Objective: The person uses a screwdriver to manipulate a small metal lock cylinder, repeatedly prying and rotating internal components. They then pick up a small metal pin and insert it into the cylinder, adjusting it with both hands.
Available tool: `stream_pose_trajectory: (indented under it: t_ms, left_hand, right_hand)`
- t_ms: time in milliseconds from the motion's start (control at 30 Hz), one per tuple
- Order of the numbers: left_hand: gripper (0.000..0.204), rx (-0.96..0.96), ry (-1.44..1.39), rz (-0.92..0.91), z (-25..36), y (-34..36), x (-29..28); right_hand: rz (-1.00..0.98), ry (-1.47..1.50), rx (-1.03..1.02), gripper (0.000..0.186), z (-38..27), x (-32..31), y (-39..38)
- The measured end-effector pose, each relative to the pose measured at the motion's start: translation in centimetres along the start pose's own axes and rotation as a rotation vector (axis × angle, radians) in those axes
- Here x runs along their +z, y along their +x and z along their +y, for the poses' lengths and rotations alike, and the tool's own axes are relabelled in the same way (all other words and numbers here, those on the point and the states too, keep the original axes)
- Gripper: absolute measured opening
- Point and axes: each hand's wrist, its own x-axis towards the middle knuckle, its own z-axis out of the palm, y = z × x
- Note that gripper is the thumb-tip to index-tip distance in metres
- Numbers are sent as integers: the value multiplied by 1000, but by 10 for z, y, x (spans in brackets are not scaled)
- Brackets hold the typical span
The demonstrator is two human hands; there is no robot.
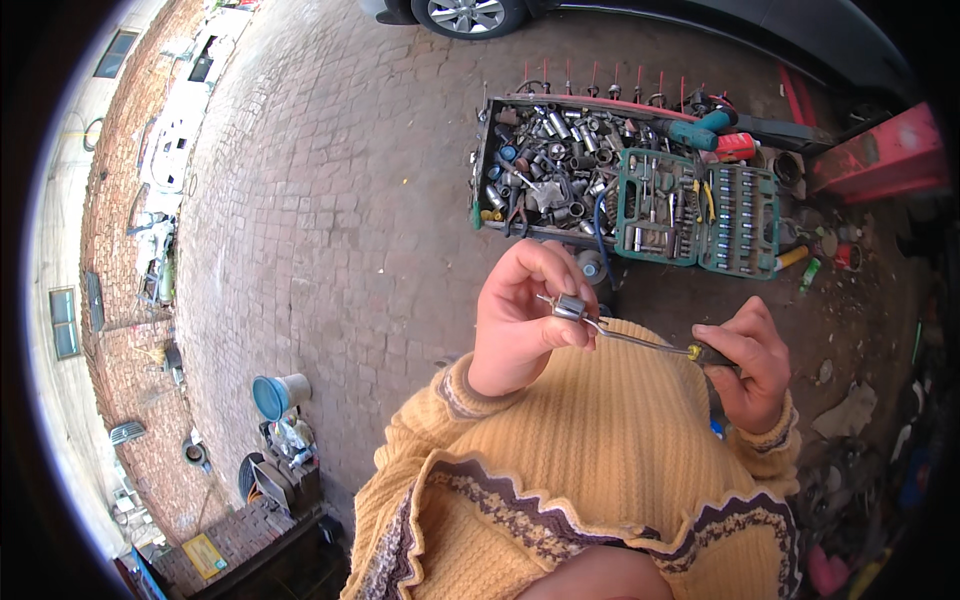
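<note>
My left hand (515, 325) is raised over my chest, thumb and fingers pinching a small shiny metal cylinder (569, 307). A thin metal end juts from the cylinder's left side. My right hand (750, 365) is closed round the dark handle of a thin metal hook tool (645, 344) with a yellow collar. The tool's bent tip reaches the right end of the cylinder, near my left fingertips. Whether the tip sits inside the cylinder or only against it, I cannot tell.
Beyond my hands stands a tool tray (482, 165) heaped with sockets and metal parts. An open green socket case (700, 250) lies on its right side, near a teal power drill (695, 133). A red metal beam (880, 160) and a dark car (640, 12) are farther off.
</note>
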Motion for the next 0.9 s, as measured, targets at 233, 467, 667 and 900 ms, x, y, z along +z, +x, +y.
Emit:
stream_pose_trajectory:
  t_ms: [233,467,667,900]
  left_hand:
    - [36,40,86,-13,2,-3,-3]
    - [34,109,187,55,-2,-3,-6]
    - [33,158,210,111,-6,-1,-4]
    - [33,234,228,178,-14,3,-3]
  right_hand:
    - [5,-58,-7,41,2,5,0]
    - [52,-443,-162,45,2,9,-4]
    - [52,-741,-261,42,-3,8,-9]
    - [101,-760,-195,39,-5,19,-11]
